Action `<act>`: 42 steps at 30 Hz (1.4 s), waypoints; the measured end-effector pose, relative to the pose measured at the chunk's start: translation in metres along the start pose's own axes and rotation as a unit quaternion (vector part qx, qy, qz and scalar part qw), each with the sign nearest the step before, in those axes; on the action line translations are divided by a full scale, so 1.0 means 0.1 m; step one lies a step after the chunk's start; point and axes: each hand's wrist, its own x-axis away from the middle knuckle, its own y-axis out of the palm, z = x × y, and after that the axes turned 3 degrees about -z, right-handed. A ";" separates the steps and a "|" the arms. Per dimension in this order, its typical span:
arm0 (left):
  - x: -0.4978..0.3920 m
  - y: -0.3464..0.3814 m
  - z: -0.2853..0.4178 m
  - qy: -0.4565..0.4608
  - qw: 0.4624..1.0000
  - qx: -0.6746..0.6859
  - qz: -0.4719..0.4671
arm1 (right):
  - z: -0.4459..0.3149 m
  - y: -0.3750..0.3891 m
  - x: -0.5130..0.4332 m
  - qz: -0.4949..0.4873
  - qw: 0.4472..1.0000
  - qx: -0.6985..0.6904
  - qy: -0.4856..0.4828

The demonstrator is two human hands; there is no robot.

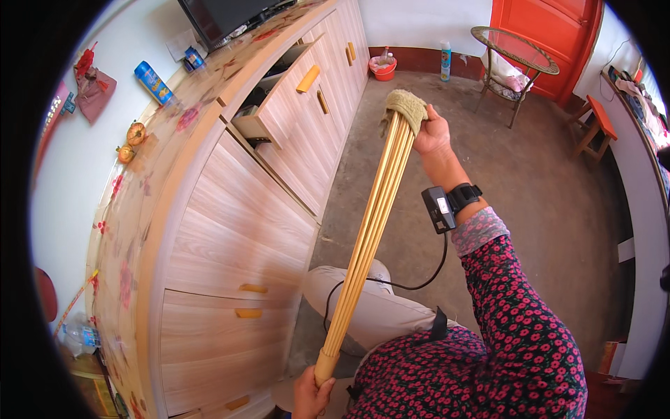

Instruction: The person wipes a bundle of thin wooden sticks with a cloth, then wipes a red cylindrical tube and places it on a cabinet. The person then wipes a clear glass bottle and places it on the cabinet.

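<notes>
A long bundle of thin bamboo rods (369, 235), joined at a thicker handle (326, 362), slants up across the middle of the view. Low in the picture my left hand (312, 394) grips that handle. An olive-green terry cloth (407, 107) is wrapped over the far ends of the rods. My right hand (433, 131) holds the cloth against them from the right side, its palm partly in view. A black device is strapped to my right wrist, with a cable hanging from it.
On the left runs a wooden cabinet (235, 220) with one drawer (288, 99) pulled out. Its top bears a blue can (153, 83), dried fruits (136, 133) and a television (225, 18). Farther off stand a red bucket (383, 69), a spray can (445, 62), a round glass table (515, 48) and a stool (599, 120).
</notes>
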 end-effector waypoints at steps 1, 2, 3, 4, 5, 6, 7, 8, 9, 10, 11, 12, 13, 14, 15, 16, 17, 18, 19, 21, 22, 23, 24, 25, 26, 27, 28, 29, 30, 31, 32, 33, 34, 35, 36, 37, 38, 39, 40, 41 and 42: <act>-0.04 -0.03 0.02 -0.047 0.998 0.027 -0.044 | 0.01 -0.01 0.05 0.011 0.999 -0.029 0.006; -0.07 -0.05 0.04 -0.093 0.990 0.055 -0.086 | 0.00 -0.03 0.09 0.009 0.998 -0.053 0.010; -0.10 -0.03 0.06 -0.091 0.989 0.073 -0.092 | 0.01 -0.06 0.12 -0.022 0.997 -0.066 0.012; -0.12 -0.01 0.06 -0.088 0.987 0.091 -0.098 | -0.01 -0.11 0.16 -0.037 0.994 -0.096 0.021; -0.15 0.01 0.06 -0.084 0.985 0.108 -0.105 | -0.03 -0.15 0.15 0.028 0.995 -0.092 -0.014; -0.13 0.09 0.06 -0.042 0.998 0.047 -0.008 | -0.07 -0.20 0.14 0.029 0.996 -0.051 -0.063; -0.14 0.07 0.02 -0.016 1.000 0.023 -0.010 | -0.13 -0.25 0.12 0.070 0.992 -0.040 -0.097; -0.11 0.08 -0.01 0.008 1.000 -0.001 -0.013 | -0.23 -0.27 0.08 0.065 0.990 -0.020 -0.122; -0.09 0.07 -0.05 0.032 0.999 -0.025 -0.014 | -0.36 -0.30 0.06 0.032 0.992 0.002 -0.123; -0.07 0.07 -0.08 0.037 0.999 -0.030 0.006 | -0.50 -0.32 0.06 -0.092 0.992 -0.017 -0.080; -0.04 0.08 -0.12 0.040 0.998 -0.032 0.027 | -0.62 -0.33 0.07 -0.264 0.963 -0.048 -0.017; -0.03 0.08 -0.14 0.041 0.997 -0.032 0.050 | -0.72 -0.35 0.09 -0.246 0.969 -0.023 -0.030; -0.03 0.08 -0.16 0.031 0.999 0.027 0.018 | -0.80 -0.35 0.13 -0.264 0.964 0.001 -0.042; -0.05 0.08 -0.15 0.023 0.996 0.086 -0.015 | -0.83 -0.36 0.20 -0.253 0.966 0.033 -0.033; -0.09 0.07 -0.12 0.018 0.988 0.144 -0.048 | -0.80 -0.35 0.25 -0.229 0.973 0.034 -0.009; -0.12 0.06 -0.07 -0.005 0.948 0.289 -0.131 | -0.74 -0.32 0.33 -0.200 0.979 0.038 0.007; -0.16 0.04 0.01 -0.027 0.880 0.424 -0.212 | -0.65 -0.28 0.41 -0.158 0.986 0.046 0.016; -0.20 0.03 0.10 -0.047 0.785 0.545 -0.290 | -0.54 -0.22 0.51 -0.165 0.984 0.055 0.046; -0.21 0.03 0.20 -0.053 0.775 0.567 -0.275 | -0.39 -0.15 0.61 -0.173 0.980 0.070 0.066; -0.24 0.02 0.40 -0.070 0.751 0.607 -0.250 | -0.10 0.06 0.75 -0.082 0.990 0.035 0.110; -0.25 0.02 0.49 -0.068 0.745 0.610 -0.260 | 0.05 0.17 0.85 -0.095 0.987 0.027 0.127; -0.27 0.01 0.56 -0.068 0.739 0.614 -0.271 | 0.17 0.28 0.94 -0.103 0.985 0.022 0.140; -0.29 0.02 0.61 -0.070 0.731 0.617 -0.282 | 0.26 0.38 1.02 -0.134 0.976 -0.024 0.170; -0.32 0.03 0.66 -0.068 0.752 0.587 -0.292 | 0.33 0.48 1.09 -0.126 0.978 -0.003 0.164; -0.35 0.05 0.68 -0.067 0.770 0.559 -0.299 | 0.39 0.56 1.13 -0.093 0.986 0.031 0.133; -0.36 0.06 0.70 -0.065 0.788 0.532 -0.304 | 0.45 0.62 1.16 -0.087 0.988 0.058 0.115; -0.37 0.06 0.71 -0.066 0.780 0.533 -0.320 | 0.49 0.68 1.17 -0.053 0.988 0.120 0.085; -0.39 0.05 0.70 -0.065 0.773 0.534 -0.336 | 0.52 0.72 1.16 -0.038 0.986 0.160 0.041; -0.41 0.05 0.69 -0.063 0.765 0.534 -0.353 | 0.53 0.75 1.13 -0.046 0.980 0.192 0.004; -0.42 0.05 0.66 -0.060 0.788 0.528 -0.312 | 0.54 0.77 1.09 -0.036 0.972 0.230 -0.036; -0.43 0.05 0.63 -0.060 0.808 0.520 -0.270 | 0.53 0.79 1.06 -0.023 0.965 0.255 -0.052; -0.43 0.06 0.57 -0.061 0.826 0.512 -0.228 | 0.52 0.80 1.02 -0.017 0.958 0.278 -0.069; -0.47 0.06 0.51 -0.049 0.864 0.459 -0.202 | 0.49 0.81 0.98 -0.002 0.949 0.303 -0.093; -0.54 0.07 0.42 -0.038 0.898 0.402 -0.176 | 0.46 0.82 0.94 0.035 0.940 0.322 -0.108; -0.57 0.09 0.33 -0.025 0.927 0.343 -0.148 | 0.42 0.84 0.89 0.016 0.934 0.326 -0.144; -0.56 0.12 0.23 -0.011 0.950 0.289 -0.115 | 0.38 0.86 0.84 0.011 0.944 0.296 -0.143; -0.56 0.16 0.14 0.005 0.969 0.233 -0.081 | 0.33 0.87 0.78 0.008 0.957 0.259 -0.130; -0.55 0.19 0.06 0.021 0.983 0.177 -0.046 | 0.29 0.89 0.71 -0.018 0.967 0.222 -0.121; -0.56 0.23 -0.01 0.023 0.996 0.074 -0.041 | 0.25 0.89 0.64 0.030 0.972 0.206 -0.107; -0.57 0.27 -0.04 0.024 0.999 -0.030 -0.036 | 0.23 0.88 0.59 0.054 0.969 0.220 -0.102; -0.56 0.30 -0.05 0.024 0.990 -0.133 -0.030 | 0.23 0.86 0.54 0.068 0.963 0.237 -0.108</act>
